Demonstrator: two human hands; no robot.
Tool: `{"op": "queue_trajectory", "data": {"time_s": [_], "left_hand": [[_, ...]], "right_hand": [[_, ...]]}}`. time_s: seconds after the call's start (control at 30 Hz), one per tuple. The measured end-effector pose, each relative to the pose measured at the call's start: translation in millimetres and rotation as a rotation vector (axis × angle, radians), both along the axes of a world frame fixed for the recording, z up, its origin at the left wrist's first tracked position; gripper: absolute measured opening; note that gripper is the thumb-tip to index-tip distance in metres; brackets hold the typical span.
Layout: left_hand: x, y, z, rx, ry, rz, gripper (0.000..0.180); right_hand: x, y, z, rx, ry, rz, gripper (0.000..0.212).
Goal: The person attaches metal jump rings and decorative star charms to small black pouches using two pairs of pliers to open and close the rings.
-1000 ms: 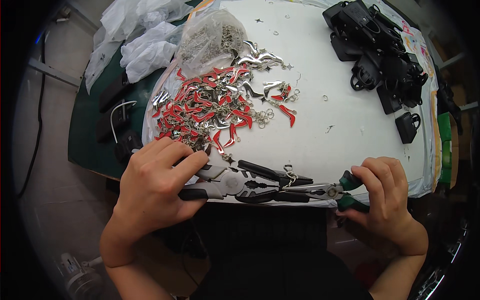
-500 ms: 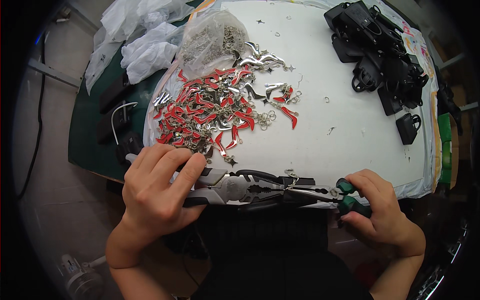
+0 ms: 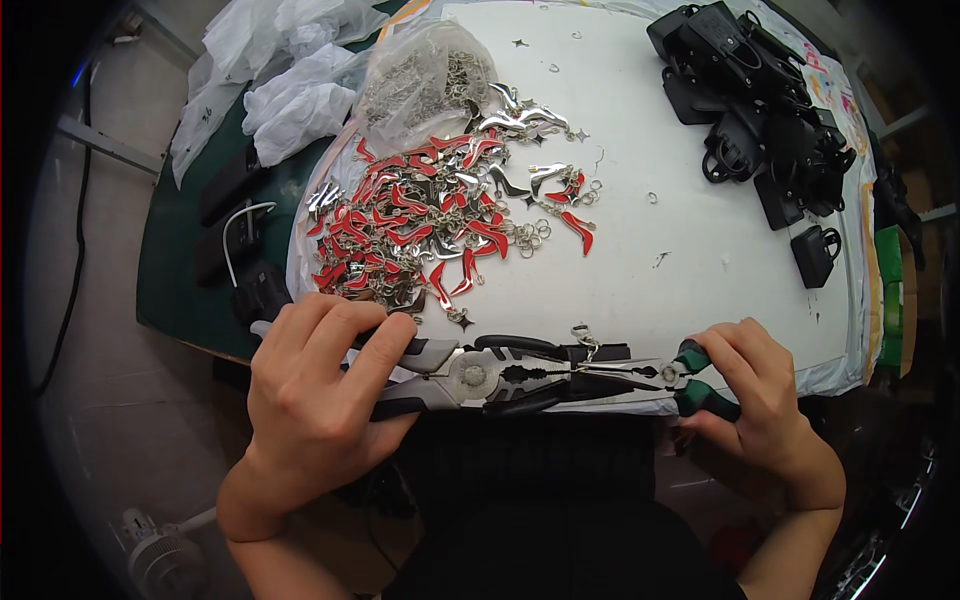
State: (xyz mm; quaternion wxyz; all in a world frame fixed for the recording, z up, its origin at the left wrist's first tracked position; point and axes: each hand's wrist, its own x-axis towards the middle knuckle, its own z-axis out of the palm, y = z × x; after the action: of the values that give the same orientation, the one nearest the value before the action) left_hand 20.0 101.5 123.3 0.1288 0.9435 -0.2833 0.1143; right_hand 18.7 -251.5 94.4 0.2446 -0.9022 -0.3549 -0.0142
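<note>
My left hand (image 3: 325,390) grips the grey-and-black handles of a large pair of pliers (image 3: 472,376), whose jaws point right. In my right hand (image 3: 760,400) is a smaller pair of needle-nose pliers (image 3: 668,374) with green-and-black handles, pointing left. The two tools' tips meet just above the table's front edge. Beside them a small silver clasp (image 3: 582,335) hangs on a bit of chain; how it joins the tips is too small to tell. Both hands are closed round the handles. Black curved parts (image 3: 520,345) lie around the larger pliers' jaws.
A heap of red and silver high-heel charms (image 3: 400,230) with rings covers the white board's left side. Behind it sits a clear bag (image 3: 425,90) of metal rings. Black boxes with cords (image 3: 755,120) pile at the right. White plastic bags (image 3: 290,100) lie far left.
Both hands have shifted only slightly. The larger pliers have moved a little right and the green-handled pliers' tips a little; the clasp now stands slightly higher.
</note>
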Motion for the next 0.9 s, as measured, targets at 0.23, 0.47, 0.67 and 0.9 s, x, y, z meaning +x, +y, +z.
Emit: {"op": "queue_trajectory", "data": {"time_s": [0.23,0.47,0.67,0.9], "left_hand": [[-11.6,6.1,3.4,-0.025,0.13,0.155,0.054],[-30.6,17.0,-64.0,-0.025,0.323,0.254,0.054],[-32.2,-7.0,-97.6,-0.072,0.159,0.165,0.057],[-7.4,-46.7,-78.9,-0.673,0.473,-0.079,0.076]], "right_hand": [[1.0,-13.6,-19.6,0.151,0.217,-0.046,0.058],[0.7,-26.1,-24.8,0.312,0.348,-0.077,0.055],[4.6,-28.4,-36.5,0.376,0.298,-0.008,0.058],[6.8,-26.3,-42.4,0.38,0.198,0.038,0.065]]}}
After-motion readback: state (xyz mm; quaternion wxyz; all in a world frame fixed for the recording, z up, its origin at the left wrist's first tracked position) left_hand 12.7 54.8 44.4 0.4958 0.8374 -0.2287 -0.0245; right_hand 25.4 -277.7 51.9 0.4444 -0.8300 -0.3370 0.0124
